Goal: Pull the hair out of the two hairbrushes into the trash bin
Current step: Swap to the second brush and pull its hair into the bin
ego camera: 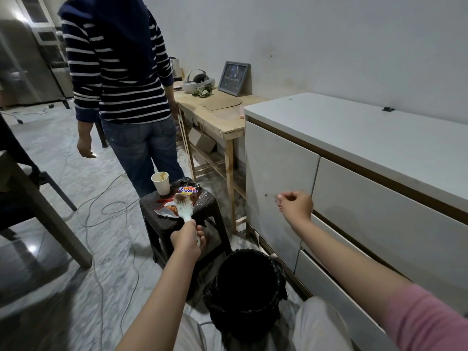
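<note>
The left hand [186, 238] is wrapped around the handle of a pale hairbrush [184, 205], holding it out over a dark woven stool [174, 224]. The brush head lies above a torn snack wrapper [186, 196] on the stool top, and a clump of brown hair [181, 198] sits in the bristles near the tip. A used paper cup [160, 183] stands upright on the stool's far left corner, just beside the wrapper.

The right hand [295, 205] is raised well apart from the brush, in front of a white cabinet [281, 173], with its fingers curled in and pinched together; it may be gripping a few strands, but that is too fine to make out.

A bin lined with a black bag [247, 287] stands on the floor between the two forearms, close to the wearer's knees and below both hands.

Behind the stool a second person in a striped top [119, 67] stands facing away, next to a wooden bench [220, 115].
</note>
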Motion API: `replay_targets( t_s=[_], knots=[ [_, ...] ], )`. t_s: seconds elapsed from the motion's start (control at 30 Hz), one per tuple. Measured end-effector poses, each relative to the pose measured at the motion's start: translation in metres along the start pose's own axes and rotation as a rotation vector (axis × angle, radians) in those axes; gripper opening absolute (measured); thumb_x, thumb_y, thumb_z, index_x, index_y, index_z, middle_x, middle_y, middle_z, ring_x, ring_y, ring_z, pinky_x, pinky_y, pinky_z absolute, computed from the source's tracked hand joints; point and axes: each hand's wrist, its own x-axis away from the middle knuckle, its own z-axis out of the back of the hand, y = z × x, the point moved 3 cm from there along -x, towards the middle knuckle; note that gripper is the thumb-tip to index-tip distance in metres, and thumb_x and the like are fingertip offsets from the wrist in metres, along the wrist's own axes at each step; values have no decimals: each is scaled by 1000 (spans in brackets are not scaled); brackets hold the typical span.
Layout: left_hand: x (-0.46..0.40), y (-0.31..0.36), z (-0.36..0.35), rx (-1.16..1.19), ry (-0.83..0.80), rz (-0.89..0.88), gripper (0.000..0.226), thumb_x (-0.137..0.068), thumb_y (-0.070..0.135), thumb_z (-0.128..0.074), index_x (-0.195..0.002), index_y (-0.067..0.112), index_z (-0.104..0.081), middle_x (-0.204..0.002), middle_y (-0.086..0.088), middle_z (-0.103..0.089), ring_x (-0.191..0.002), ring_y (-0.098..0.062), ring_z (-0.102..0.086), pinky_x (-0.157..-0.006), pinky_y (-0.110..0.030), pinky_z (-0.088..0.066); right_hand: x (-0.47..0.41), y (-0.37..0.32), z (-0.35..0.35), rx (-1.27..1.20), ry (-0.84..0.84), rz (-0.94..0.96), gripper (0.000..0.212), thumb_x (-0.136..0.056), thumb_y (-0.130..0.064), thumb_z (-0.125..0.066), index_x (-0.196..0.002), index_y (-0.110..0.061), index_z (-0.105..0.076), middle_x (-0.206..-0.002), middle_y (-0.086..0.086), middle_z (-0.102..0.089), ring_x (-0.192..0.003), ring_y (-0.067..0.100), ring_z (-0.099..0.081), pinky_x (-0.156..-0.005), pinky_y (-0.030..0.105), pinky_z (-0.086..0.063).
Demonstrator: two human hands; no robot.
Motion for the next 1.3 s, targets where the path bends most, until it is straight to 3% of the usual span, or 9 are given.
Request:
replay_targets(
  t_s=[0.17,0.3,0.47,0.67,0.87,0.97,1.07,1.17,1.3],
  knots=[
    [6,-4,-6,-117,-56,-33,19,-91,10,-54,-72,9,-53,-65,-3,-54,-50,-11,-43,-44,-21,-36,-2,6,-12,162,-118,-44,11,-82,-6,-64,-87,-10,-74,-93,10,-73,-90,22,-67,-80,23,-48],
    [15,-4,-14,-223,-131,-60,21,-91,12,-56,-71,7,-57,-66,-4,-57,-51,-13,-45,-49,-24,-38,4,10,-24,275,-292,-92,17,-86,-13,-63,-99,-5,-70,-102,10,-69,-100,24,-62,-85,24,-43],
    [21,0,-20,-280,-215,-66,16,-94,16,-57,-83,6,-59,-70,-4,-57,-51,-12,-46,-43,-21,-38,15,3,-35,353,-561,-185,21,-95,-19,-46,-78,-17,-58,-74,2,-53,-61,16,-50,-50,21,-28],
    [23,0,-21,-329,-279,-61,14,-94,16,-57,-85,5,-58,-69,-4,-56,-49,-11,-44,-37,-17,-35,14,0,-40,367,-612,-189,27,-91,-2,-40,-101,-14,-63,-92,0,-56,-62,14,-69,-36,18,-29],
    [22,-5,-20,-373,-321,-43,14,-94,16,-59,-87,4,-59,-68,-5,-56,-48,-12,-44,-39,-17,-35,8,-2,-40,215,-424,-116,12,-83,-1,-62,-77,-12,-63,-74,7,-66,-47,9,-65,-48,23,-47],
    [23,-9,-21,-392,-356,-34,12,-94,16,-57,-91,4,-59,-68,-5,-56,-48,-12,-44,-39,-18,-34,7,-7,-45,164,-407,-42,6,-82,-20,-70,-83,-17,-64,-86,5,-66,-77,20,-71,-60,26,-51],
    [24,-11,-22,-412,-390,-26,13,-94,17,-58,-86,6,-59,-66,-4,-57,-48,-11,-43,-41,-18,-33,13,-17,-48,101,-489,82,47,-77,-34,-75,-120,-21,-60,-109,0,-58,-106,19,-60,-93,36,-50],
    [27,-14,-25,-429,-428,-12,15,-94,17,-58,-82,8,-58,-65,-3,-56,-47,-11,-44,-42,-17,-33,22,-28,-53,103,-590,196,64,-74,-29,-78,-133,-24,-52,-119,-7,-52,-110,13,-55,-99,32,-46],
    [30,-16,-28,-410,-457,-7,18,-94,15,-57,-78,8,-56,-64,-3,-54,-46,-10,-43,-40,-15,-31,21,-33,-59,94,-374,211,25,-77,-7,-74,-101,-11,-74,-102,7,-72,-97,19,-68,-93,30,-52]
  ],
)
